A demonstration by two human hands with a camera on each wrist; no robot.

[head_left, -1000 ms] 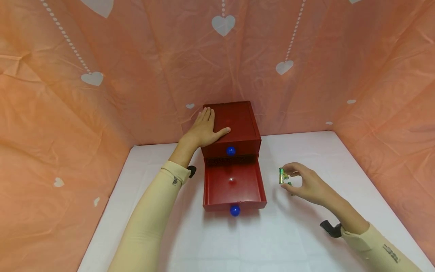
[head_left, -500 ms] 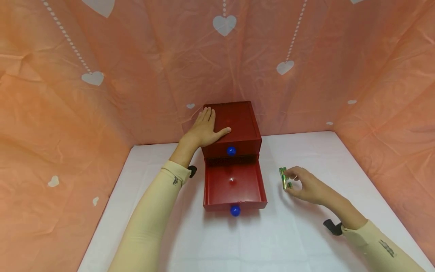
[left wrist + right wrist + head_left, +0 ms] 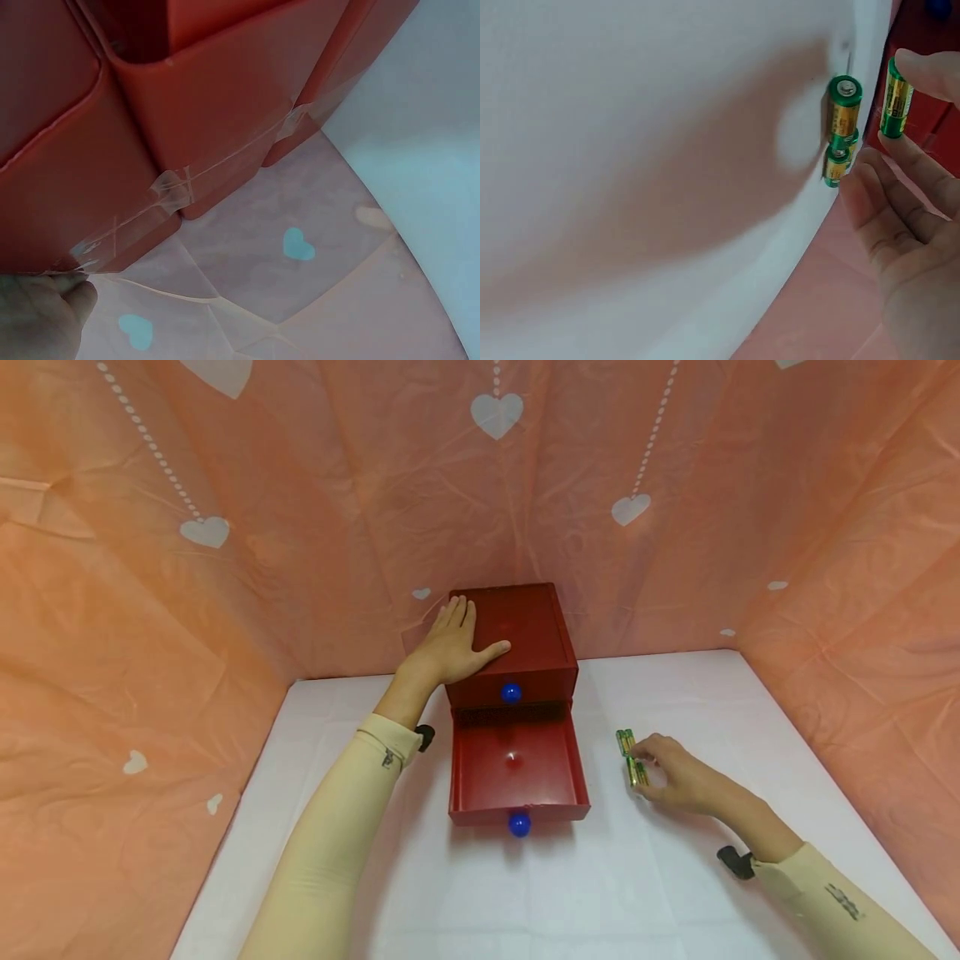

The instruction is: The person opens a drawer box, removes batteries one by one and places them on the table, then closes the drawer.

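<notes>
My left hand (image 3: 450, 652) rests with spread fingers on top of a red drawer cabinet (image 3: 525, 618). Its lower drawer (image 3: 517, 777), with a blue knob (image 3: 520, 825), is pulled out. To the right, my right hand (image 3: 678, 777) pinches a green and gold battery (image 3: 896, 97) between thumb and finger, upright in the right wrist view. Close by on the table are more batteries of the same kind (image 3: 845, 105), some partly hidden behind one another. In the left wrist view, part of the left hand (image 3: 41, 315) shows against the red cabinet's side.
A white cloth (image 3: 600, 893) covers the table. Pink sheeting with white hearts (image 3: 495, 510) hangs behind and at both sides. The upper drawer, with its blue knob (image 3: 511, 693), is closed. Clear tape (image 3: 174, 189) runs along the cabinet's side.
My right hand has moved a little toward me, carrying the pinched battery away from the pair at the far end, which now shows more. The left hand stays put.
</notes>
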